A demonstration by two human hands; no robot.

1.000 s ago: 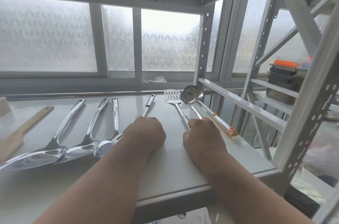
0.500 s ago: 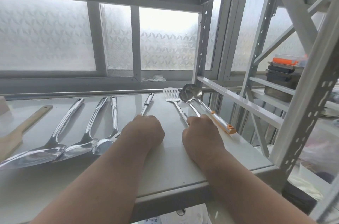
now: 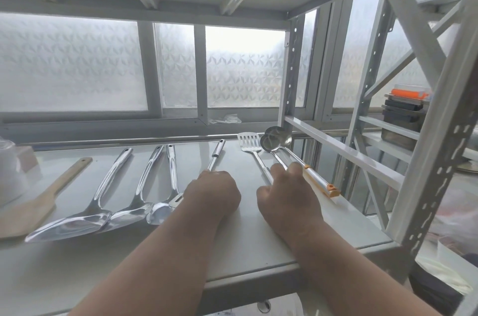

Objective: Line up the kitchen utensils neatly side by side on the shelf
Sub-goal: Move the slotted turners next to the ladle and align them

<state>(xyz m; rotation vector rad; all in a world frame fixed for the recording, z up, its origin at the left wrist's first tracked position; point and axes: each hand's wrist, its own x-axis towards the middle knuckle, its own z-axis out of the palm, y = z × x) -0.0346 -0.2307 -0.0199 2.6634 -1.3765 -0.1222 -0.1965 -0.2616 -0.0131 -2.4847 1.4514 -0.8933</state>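
On the white shelf (image 3: pixel 245 243) lie several utensils. At the left is a wooden spatula (image 3: pixel 38 201), then two steel turners (image 3: pixel 103 194) (image 3: pixel 141 194) and a steel spoon (image 3: pixel 169 183), handles pointing away. My left hand (image 3: pixel 212 192) is closed over a steel utensil with a round handle (image 3: pixel 217 153); its slotted head (image 3: pixel 177 199) peeks out by my wrist. My right hand (image 3: pixel 285 196) grips the handles of a slotted turner (image 3: pixel 249 143) and a small ladle (image 3: pixel 269 144). A larger ladle with an orange-tipped handle (image 3: pixel 310 173) lies against my fingers.
A white container (image 3: pixel 13 173) stands at the far left of the shelf. The rack's perforated post (image 3: pixel 437 173) and rail (image 3: pixel 344 152) bound the right side. Stacked trays (image 3: pixel 403 116) sit on a neighbouring rack. Frosted windows (image 3: pixel 77 67) are behind.
My right hand has shifted slightly and its fingers have spread over the handles on the right. My left hand stays put on its utensil.
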